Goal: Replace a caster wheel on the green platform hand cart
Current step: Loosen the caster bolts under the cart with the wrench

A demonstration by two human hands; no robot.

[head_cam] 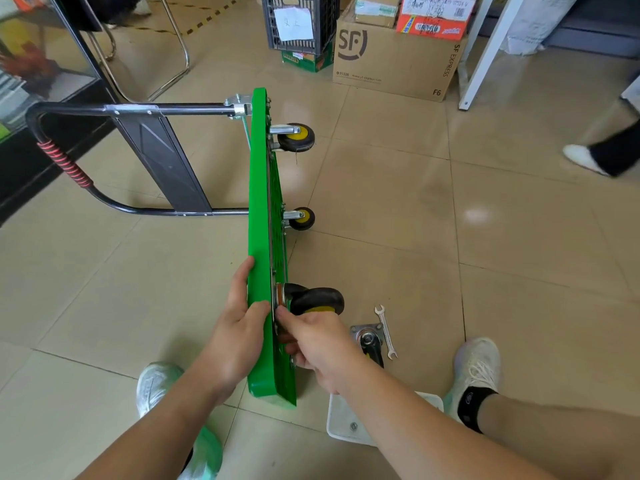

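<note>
Your left hand (239, 330) clasps the stiff green deck (259, 202) by its rim; just across it your right hand (322, 344) pinches the caster (318, 299) base. Grip firmly: on edge, it probably tips.

Green cart (258, 237) stood on edge on tiled floor (415, 220), left hand (239, 337) gripped its deck edge, right hand (318, 344) pinched the near caster (315, 299) at its base plate, loose caster (369, 341) and wrench (386, 332) lay touching nearby, clear tray (346, 424) sat under right forearm.
</note>
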